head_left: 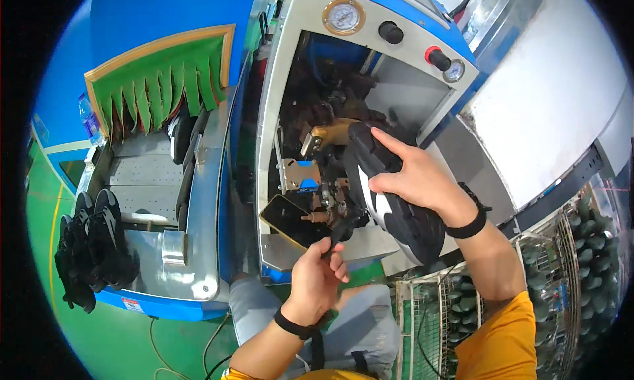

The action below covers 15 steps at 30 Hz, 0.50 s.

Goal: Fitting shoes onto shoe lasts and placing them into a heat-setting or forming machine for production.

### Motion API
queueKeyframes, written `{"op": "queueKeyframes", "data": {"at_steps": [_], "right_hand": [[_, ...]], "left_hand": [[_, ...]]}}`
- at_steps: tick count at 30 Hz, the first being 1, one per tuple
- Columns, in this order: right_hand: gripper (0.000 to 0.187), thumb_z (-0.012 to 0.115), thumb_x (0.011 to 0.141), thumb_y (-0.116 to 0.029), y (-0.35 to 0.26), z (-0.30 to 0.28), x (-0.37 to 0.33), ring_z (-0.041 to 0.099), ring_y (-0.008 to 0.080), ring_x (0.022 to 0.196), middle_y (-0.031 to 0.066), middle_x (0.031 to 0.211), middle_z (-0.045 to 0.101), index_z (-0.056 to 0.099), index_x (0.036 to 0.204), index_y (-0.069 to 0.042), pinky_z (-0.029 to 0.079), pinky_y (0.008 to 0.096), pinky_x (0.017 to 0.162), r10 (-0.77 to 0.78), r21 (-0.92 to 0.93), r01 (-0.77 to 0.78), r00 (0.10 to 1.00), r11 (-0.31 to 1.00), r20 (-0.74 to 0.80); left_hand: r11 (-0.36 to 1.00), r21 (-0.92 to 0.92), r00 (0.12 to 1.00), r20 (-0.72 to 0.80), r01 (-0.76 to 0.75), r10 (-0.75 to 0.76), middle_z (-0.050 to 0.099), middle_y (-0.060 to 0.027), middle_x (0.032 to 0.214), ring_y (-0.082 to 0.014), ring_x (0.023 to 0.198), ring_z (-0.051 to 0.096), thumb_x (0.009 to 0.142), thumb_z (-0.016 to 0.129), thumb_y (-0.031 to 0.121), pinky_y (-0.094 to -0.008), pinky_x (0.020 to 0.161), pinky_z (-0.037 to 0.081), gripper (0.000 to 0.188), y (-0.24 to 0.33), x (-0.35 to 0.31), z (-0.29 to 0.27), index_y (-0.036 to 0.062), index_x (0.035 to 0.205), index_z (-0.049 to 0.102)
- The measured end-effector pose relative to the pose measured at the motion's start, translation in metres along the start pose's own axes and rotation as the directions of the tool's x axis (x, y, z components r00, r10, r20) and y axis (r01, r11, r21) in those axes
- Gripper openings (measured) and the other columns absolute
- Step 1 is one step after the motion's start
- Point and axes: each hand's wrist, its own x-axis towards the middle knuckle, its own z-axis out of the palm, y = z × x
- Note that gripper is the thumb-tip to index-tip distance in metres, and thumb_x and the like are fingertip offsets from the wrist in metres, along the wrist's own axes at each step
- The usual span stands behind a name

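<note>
A black sneaker with white side panels [378, 198] is tilted in front of the machine's opening. My right hand [413, 178] grips it from above, thumb and fingers closed over its upper. Lower and to the left, my left hand [318, 274] has its fingers curled around a dark, narrow piece whose kind I cannot make out. Beside that hand, a dark phone-like slab with a yellowish edge [294, 221] leans at the machine's lower lip. Metal clamps and a brass-coloured arm [330, 134] of the machine are just left of the sneaker.
The machine's frame [269, 115] carries a pressure gauge [343, 16] and knobs. At left, a conveyor [145, 172] with a green strip curtain [162, 82] bears another sneaker; several black shoes [99, 241] sit on its edge. Wire racks [422, 327] with grey-green shoe lasts stand at right.
</note>
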Motion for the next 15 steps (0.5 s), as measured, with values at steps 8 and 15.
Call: {"op": "queueKeyframes", "data": {"at_steps": [8,15], "right_hand": [[0.079,0.063,0.083,-0.041,-0.002,0.031,0.033,0.066,0.0472,0.103,0.0324,0.105,0.069,0.045,0.152,-0.008,0.051,0.0482,0.092,-0.095,-0.147,0.071,0.982,0.987,-0.166],[0.074,0.064,0.090,-0.031,0.015,0.036,0.008,0.061,0.0496,0.102,0.0330,0.105,0.064,0.039,0.156,-0.012,0.049,0.0505,0.091,-0.219,-0.153,0.181,0.931,0.972,-0.292]], "left_hand": [[0.997,0.014,0.995,0.052,-0.082,0.081,0.044,0.0014,0.063,-0.0166,0.064,0.047,0.104,0.055,0.039,-0.0333,0.066,0.041,0.033,0.018,0.008,-0.019,0.0076,0.106,0.065],[0.992,0.099,0.996,0.053,-0.073,0.068,0.043,0.0009,0.065,-0.0166,0.063,0.045,0.105,0.053,0.044,-0.0330,0.063,0.041,0.038,-0.009,0.004,-0.004,0.0068,0.110,0.062]]}}
